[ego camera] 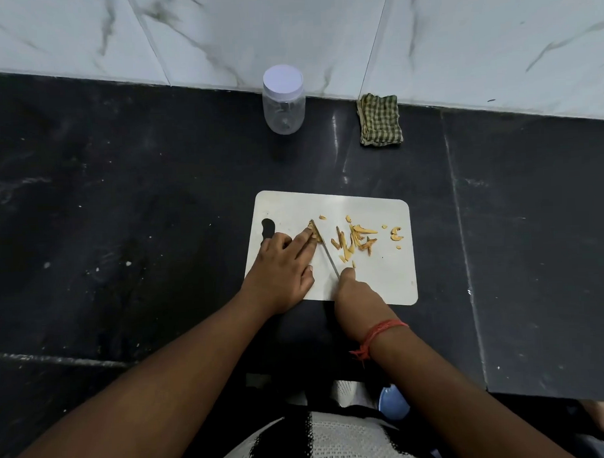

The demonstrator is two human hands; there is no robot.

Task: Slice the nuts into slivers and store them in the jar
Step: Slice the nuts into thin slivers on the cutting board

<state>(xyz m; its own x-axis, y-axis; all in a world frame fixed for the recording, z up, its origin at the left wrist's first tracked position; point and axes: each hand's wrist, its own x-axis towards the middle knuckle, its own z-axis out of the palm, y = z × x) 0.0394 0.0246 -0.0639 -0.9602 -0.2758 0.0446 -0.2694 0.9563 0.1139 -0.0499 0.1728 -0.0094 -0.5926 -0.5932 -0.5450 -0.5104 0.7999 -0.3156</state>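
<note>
- A nut was pinned on the white cutting board, left of frame centre, under the straight fingertips of the left hand.
- A knife was gripped by the right hand, fingers curled round the handle; the blade was laid just beside the left fingertips, its long axis running from lower right to upper left across the nut.
- Cut slivers were spread to the right of the blade.
- The lidded jar was stood at upper centre, well apart from the board, beside a checked cloth.

knife handle hidden inside right hand, nut partly under left fingers
</note>
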